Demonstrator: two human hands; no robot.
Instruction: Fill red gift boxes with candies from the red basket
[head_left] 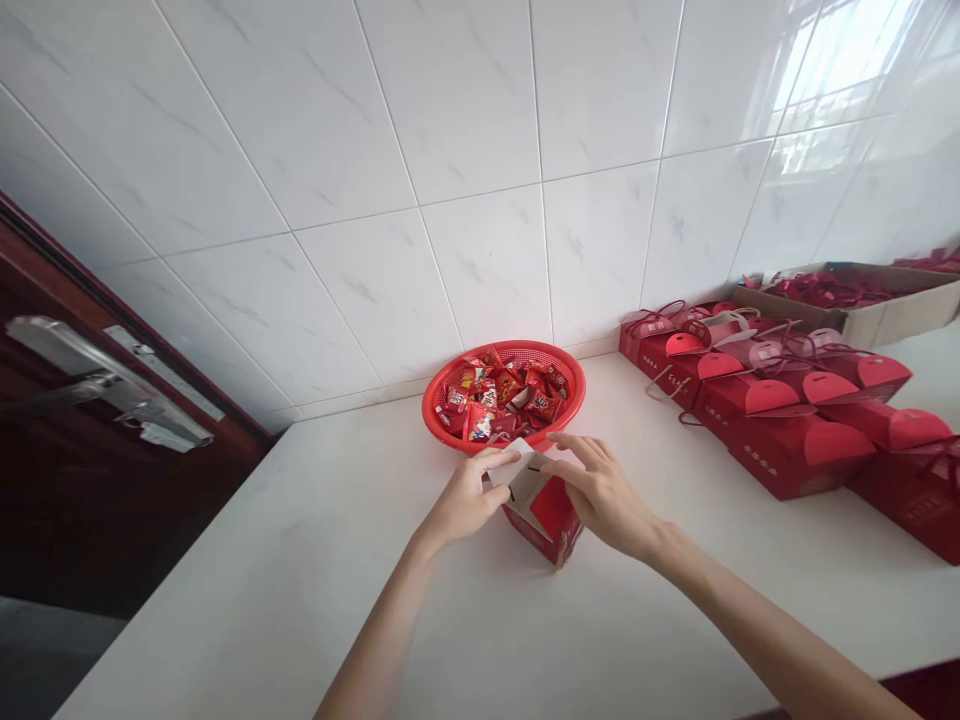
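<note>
A small red cardboard gift box (544, 545) stands on the white counter in front of me, its top open and the pale inside of its flaps showing. My left hand (469, 495) pinches the left flap between thumb and fingers. At the right side, my right hand (600, 490) has its thumb and fingers on the box's upper edge, with some fingers reaching over the top. Just behind the box sits a red plastic basket (430, 415) full of red-wrapped snack packets (510, 390). What lies inside the box is hidden.
Several closed red gift boxes (787, 450) with cord handles stand in rows at the right. Behind them, a cardboard carton (900, 312) holds dark red pieces. A tiled wall (480, 250) borders the counter (315, 580) at the back. A dark door with a metal handle (112, 385) is at left.
</note>
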